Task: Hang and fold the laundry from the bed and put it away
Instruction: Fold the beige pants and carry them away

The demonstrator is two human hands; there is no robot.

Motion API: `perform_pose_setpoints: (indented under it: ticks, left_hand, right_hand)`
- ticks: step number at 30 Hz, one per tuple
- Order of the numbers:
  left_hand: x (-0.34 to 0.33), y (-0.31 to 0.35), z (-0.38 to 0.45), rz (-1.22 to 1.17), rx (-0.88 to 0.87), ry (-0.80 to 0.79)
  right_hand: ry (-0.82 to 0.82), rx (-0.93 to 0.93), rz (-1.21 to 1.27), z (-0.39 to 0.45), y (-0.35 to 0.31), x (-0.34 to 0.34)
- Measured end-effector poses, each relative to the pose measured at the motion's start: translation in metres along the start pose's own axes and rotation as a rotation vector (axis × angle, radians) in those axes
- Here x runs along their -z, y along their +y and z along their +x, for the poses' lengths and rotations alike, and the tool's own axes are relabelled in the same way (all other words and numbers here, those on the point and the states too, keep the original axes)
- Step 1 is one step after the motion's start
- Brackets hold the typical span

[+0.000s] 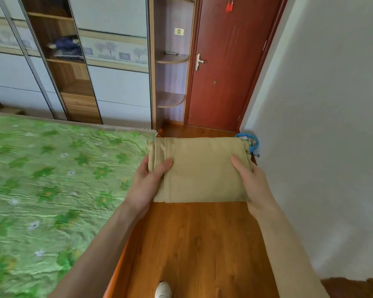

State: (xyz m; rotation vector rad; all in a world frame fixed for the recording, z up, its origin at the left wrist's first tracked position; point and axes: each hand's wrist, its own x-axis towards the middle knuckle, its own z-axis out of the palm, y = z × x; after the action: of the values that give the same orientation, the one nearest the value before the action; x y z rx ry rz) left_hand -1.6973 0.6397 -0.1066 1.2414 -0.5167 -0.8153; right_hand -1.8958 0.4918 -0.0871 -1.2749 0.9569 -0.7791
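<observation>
Head view. You held a folded tan garment (202, 168) flat in both hands at the centre of the frame, above the wooden floor (198, 244) and just off the right edge of the bed (52, 179). Your left hand (148, 183) gripped the garment's left side: the thumb lay on top, and the fingers were curled under the cloth, out of sight. Your right hand (251, 181) gripped the right side the same way, thumb on top near the edge, fingers hidden beneath. The garment was folded into a rough rectangle, with a narrower layer showing along its left edge.

The bed filled the left and lower left of the frame, covered in a green floral sheet with wrinkles; no other laundry showed on the part in view. Across the upper left stood a wardrobe (116, 82) with pale sliding panels. One panel gap exposed wooden shelves, and a dark blue bundle (66, 47) sat on one of them. Right of the wardrobe, small curved corner shelves (170, 100) met a closed reddish-brown door (228, 67) at upper centre, with a metal handle (199, 62) and a red ornament (229, 4) hanging near its top. A blue object (253, 141) peeked out past the garment's far right corner, against the white wall (321, 125); what it was could not be told. A white shoe tip (163, 290) showed at the bottom edge.
</observation>
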Motion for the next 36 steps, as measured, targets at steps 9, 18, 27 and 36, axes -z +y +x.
perform_pose_setpoints:
  ticks: [9, 18, 27, 36]
  left_hand:
    - [-0.019, 0.033, 0.196, 0.063, 0.016, -0.001]
    - [-0.041, 0.044, 0.36, 0.103, 0.04, 0.043]
    - [-0.064, 0.042, 0.553, 0.138, 0.042, 0.093]
    - [-0.08, 0.055, 0.728, 0.131, -0.001, 0.222]
  right_hand:
    - [0.055, -0.021, 0.017, 0.181, -0.036, -0.037]
    - [0.053, -0.012, 0.027, 0.344, -0.06, -0.064]
    - [-0.002, 0.008, 0.029, 0.548, -0.076, -0.09]
    - [-0.155, 0.004, 0.032, 0.744, -0.117, -0.125]
